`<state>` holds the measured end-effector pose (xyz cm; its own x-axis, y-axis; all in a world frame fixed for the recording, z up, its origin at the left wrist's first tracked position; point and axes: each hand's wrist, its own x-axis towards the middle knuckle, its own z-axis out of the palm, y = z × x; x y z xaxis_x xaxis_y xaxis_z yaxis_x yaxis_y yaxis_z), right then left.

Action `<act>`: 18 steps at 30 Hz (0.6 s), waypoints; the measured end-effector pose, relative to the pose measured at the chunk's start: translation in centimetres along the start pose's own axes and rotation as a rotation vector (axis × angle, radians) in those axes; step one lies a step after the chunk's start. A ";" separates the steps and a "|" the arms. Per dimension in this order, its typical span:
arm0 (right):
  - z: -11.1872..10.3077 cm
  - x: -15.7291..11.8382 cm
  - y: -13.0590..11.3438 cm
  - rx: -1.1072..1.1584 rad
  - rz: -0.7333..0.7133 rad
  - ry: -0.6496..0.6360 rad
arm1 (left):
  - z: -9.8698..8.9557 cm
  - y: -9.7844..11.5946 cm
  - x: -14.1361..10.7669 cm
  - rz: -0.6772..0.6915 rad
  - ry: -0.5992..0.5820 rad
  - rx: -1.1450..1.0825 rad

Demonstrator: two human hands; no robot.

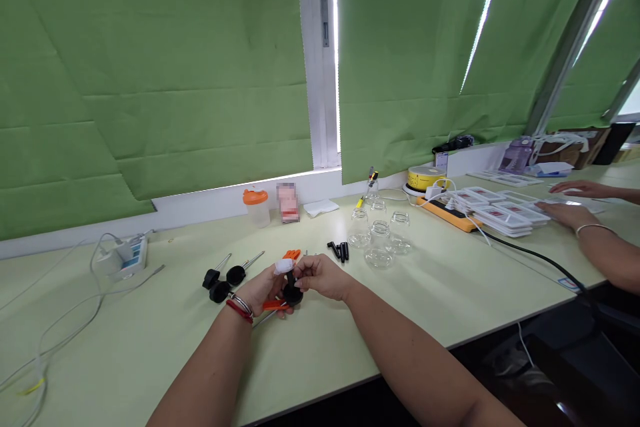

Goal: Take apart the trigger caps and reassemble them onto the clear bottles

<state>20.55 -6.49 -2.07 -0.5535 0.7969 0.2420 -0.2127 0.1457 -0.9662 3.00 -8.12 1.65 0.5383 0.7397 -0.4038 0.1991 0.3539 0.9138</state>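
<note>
My left hand [265, 290], with a red band and bracelets at the wrist, is closed round a black round part [293, 294] that has a metal rod and an orange piece [275, 305]. A white piece [284, 267] sits at its thumb side. My right hand [317, 275] pinches the upright black stem of the same part. Left of my hands lie several black caps with metal rods [236, 274]. Orange pieces [292, 254] rest just behind my hands. Small black tubes [343, 252] lie to the right, beside several clear glass jars [379, 247].
An orange-lidded cup [257, 207] and a folded tissue [321, 207] stand near the wall. A power strip [134, 257] with cables is at the left. At the right are a yellow tape roll [426, 178], stacked white frames [503, 217] and another person's hands [570, 213].
</note>
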 end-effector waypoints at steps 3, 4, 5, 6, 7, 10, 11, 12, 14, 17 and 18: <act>0.0 0.0 0.0 -0.011 -0.011 0.007 | 0.0 0.0 0.0 -0.005 0.006 0.003; 0.0 0.0 0.0 -0.011 -0.011 0.008 | 0.0 0.0 0.0 -0.006 0.007 0.003; 0.0 0.0 -0.1 -0.010 -0.010 0.009 | 0.0 0.0 0.0 -0.006 0.007 0.002; 0.0 0.0 -0.1 -0.010 -0.006 0.009 | 0.0 0.0 0.0 -0.004 0.006 0.001; 0.0 0.0 -0.1 -0.012 -0.003 0.011 | 0.0 0.0 0.0 -0.002 0.005 -0.001; 0.1 0.0 -0.1 -0.013 0.005 0.015 | 0.0 -0.1 -0.1 0.001 0.007 -0.011; 0.1 0.0 -0.1 -0.011 0.008 0.015 | 0.0 -0.1 -0.1 0.000 0.009 -0.016; 0.1 0.0 -0.1 -0.007 0.012 0.014 | 0.0 -0.1 -0.1 0.000 0.011 -0.020; 0.1 0.0 -0.1 0.000 0.018 0.013 | 0.0 -0.1 -0.1 0.009 0.014 -0.027; 0.2 -0.1 0.0 -0.001 0.021 0.016 | -0.1 -0.2 -0.1 0.008 0.015 -0.030; 0.1 -0.1 0.1 -0.002 0.023 0.019 | -0.1 -0.2 -0.1 0.005 0.016 -0.030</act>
<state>20.45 -6.62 -2.15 -0.5429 0.8109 0.2182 -0.1982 0.1288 -0.9717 2.88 -8.22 1.54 0.5258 0.7506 -0.4002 0.1720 0.3669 0.9142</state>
